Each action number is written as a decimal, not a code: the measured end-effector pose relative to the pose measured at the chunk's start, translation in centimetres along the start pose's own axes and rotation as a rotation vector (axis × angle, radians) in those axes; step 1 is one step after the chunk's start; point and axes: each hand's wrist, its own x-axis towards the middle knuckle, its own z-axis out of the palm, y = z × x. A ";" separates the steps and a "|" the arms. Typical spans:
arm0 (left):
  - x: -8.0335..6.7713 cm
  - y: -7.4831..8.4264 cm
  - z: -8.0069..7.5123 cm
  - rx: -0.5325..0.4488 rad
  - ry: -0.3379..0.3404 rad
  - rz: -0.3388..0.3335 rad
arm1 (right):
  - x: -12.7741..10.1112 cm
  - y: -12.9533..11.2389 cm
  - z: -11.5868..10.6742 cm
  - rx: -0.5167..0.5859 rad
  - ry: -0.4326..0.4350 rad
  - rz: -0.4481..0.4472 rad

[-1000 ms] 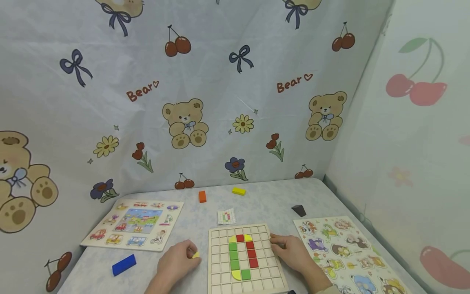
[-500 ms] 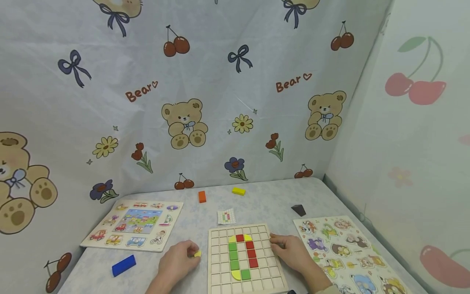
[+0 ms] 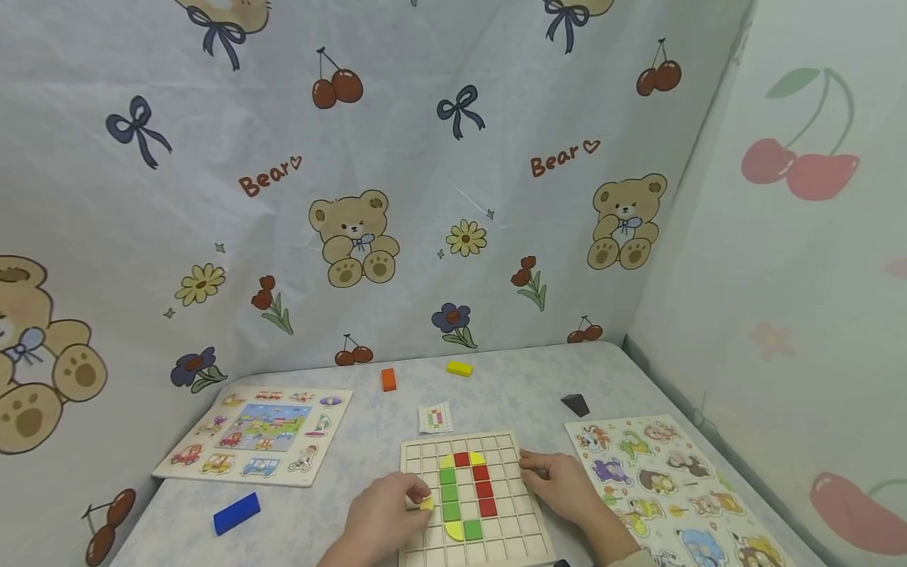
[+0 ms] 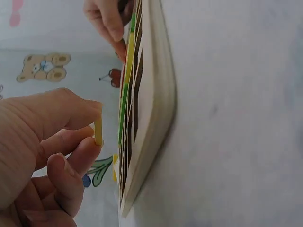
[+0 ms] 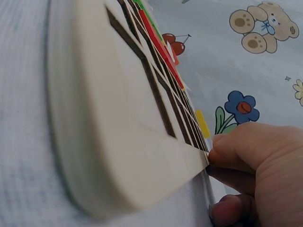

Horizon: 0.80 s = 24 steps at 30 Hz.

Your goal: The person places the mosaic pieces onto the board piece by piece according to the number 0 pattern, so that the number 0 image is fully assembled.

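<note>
Between the thumb and fingers of my left hand (image 3: 383, 512) is a small yellow tile (image 3: 427, 502), held over the left part of a wooden grid board (image 3: 520, 526). The left wrist view shows this tile (image 4: 98, 131) edge-on, above the board and apart from it. Green tiles (image 3: 449, 494), red tiles (image 3: 485, 490) and yellow corner tiles (image 3: 454, 531) form a ring in the board's cells. My right hand (image 3: 563, 484) holds the board's right edge, thumb and fingers at the rim in the right wrist view.
Behind the board lies a small pattern card (image 3: 435, 418). Picture boards lie left (image 3: 326, 421) and right (image 3: 669, 480). Around them are a blue block (image 3: 237, 513), an orange block (image 3: 388, 379), a yellow block (image 3: 460, 368) and a black block (image 3: 575, 405).
My left hand has moved right with the yellow tile, from beside the board to over its left cells. My right hand stays at the board's edge.
</note>
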 end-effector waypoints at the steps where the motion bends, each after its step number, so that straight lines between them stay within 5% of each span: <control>1: 0.0 0.4 0.3 0.003 -0.009 0.020 | 0.0 0.0 0.0 -0.001 -0.001 -0.002; 15: 0.8 5.1 4.0 0.057 -0.133 0.171 | 0.2 0.0 0.1 -0.018 0.018 -0.010; 24: 1.4 6.5 4.9 0.105 -0.116 0.220 | 0.2 0.0 0.1 -0.019 0.025 0.003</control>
